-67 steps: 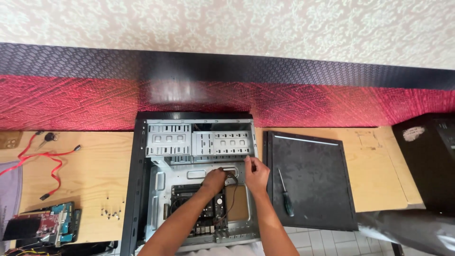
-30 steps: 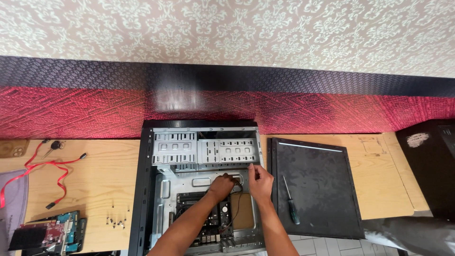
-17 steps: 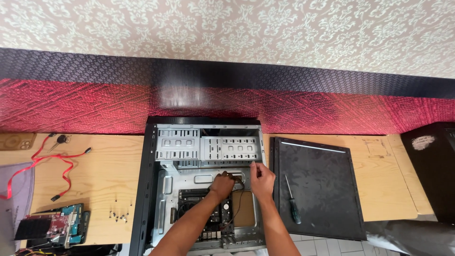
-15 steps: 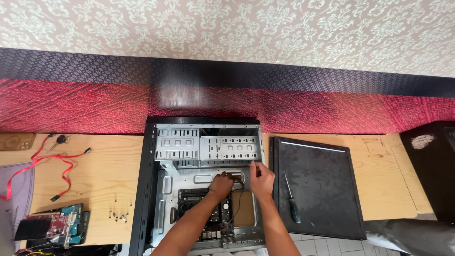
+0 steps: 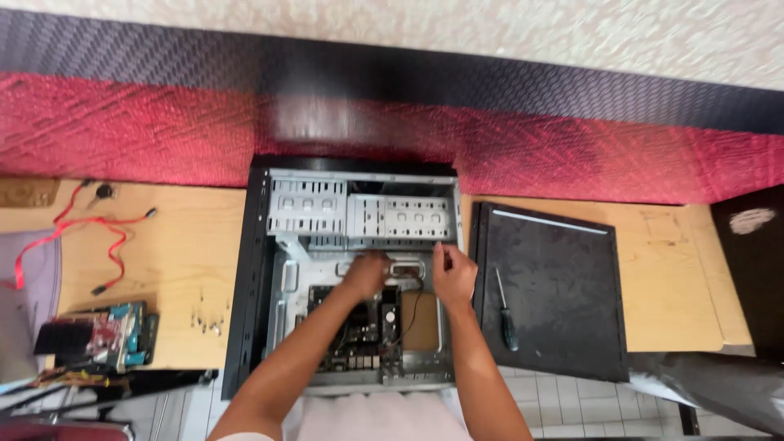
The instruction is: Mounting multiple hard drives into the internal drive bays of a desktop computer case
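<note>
An open black computer case [image 5: 245, 278] lies flat on a wooden table, with grey drive bays [image 5: 359, 214] at its far end and a motherboard [image 5: 359, 331] near me. My left hand [image 5: 364, 274] reaches into the case just above the motherboard, fingers curled at a small part I cannot make out. My right hand [image 5: 454, 274] rests beside it near the case's right wall, fingers bent; what it holds is hidden. A thin dark cable [image 5: 411, 314] runs down from between the hands.
The black side panel [image 5: 563, 294] lies to the right of the case with a screwdriver [image 5: 505, 310] on it. At the left lie red cables [image 5: 73, 237], small screws [image 5: 204, 320] and a circuit board part [image 5: 106, 335]. A red-and-black wall band runs behind.
The view has shifted slightly. Both hands stay inside the case near the drive bays, with only small movements.
</note>
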